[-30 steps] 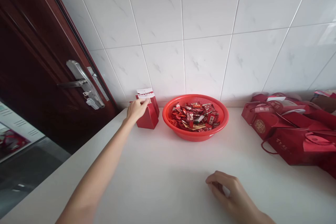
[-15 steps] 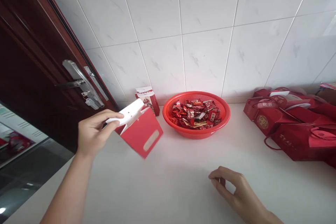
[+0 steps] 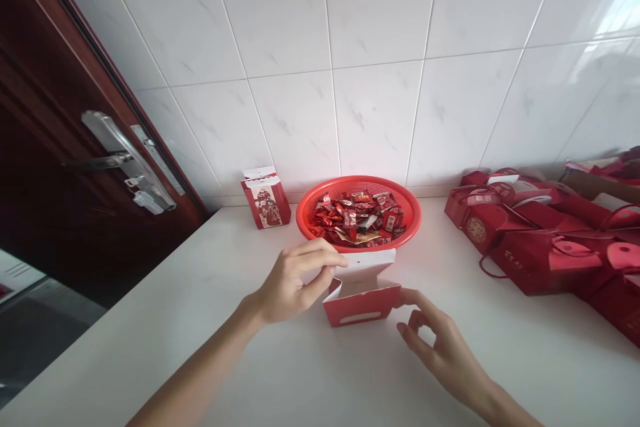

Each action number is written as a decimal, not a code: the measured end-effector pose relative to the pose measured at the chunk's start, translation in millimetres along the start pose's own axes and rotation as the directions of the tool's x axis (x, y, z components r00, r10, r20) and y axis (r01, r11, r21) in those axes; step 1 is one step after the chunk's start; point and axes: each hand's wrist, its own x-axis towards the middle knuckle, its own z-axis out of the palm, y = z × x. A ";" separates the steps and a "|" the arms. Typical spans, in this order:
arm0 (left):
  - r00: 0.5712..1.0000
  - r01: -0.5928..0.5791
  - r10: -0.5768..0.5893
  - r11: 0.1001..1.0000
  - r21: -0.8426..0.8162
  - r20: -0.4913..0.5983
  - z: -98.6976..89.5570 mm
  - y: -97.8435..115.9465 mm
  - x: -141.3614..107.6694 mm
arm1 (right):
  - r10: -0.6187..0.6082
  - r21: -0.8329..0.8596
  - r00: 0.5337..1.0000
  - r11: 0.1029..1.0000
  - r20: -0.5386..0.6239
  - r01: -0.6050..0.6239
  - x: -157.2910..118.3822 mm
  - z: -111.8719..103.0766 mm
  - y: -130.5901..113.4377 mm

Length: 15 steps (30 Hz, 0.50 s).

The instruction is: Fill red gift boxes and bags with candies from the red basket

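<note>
A red paper gift box (image 3: pixel 361 307) with its white-lined top open stands on the white table, just in front of the candy basket. My left hand (image 3: pixel 295 283) pinches the box's white flap at its upper left corner. At the box's right side is my right hand (image 3: pixel 440 340), its fingers curved and apart; a fingertip reaches the box's edge, and nothing is in its grasp. Behind the box, a red plastic basket (image 3: pixel 301 227) holds many wrapped candies (image 3: pixel 350 219).
Another red box (image 3: pixel 267 203) with a printed picture stands open-topped by the tiled wall, left of the basket. Several closed red gift boxes (image 3: pixel 530 260) crowd the table's right side. A dark red door (image 3: pixel 55 147) with a metal handle is at the left.
My left hand has brought the gift box rightward and down onto the table, turning it upright in front of the basket. My right hand is now beside it. The view has shifted slightly right.
</note>
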 end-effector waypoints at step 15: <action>0.970 0.221 -0.242 0.924 -0.313 -0.028 -14.4 -28.6 27.6 | 0.015 0.004 1.000 1.000 0.020 -0.015 0.0 5.1 6.4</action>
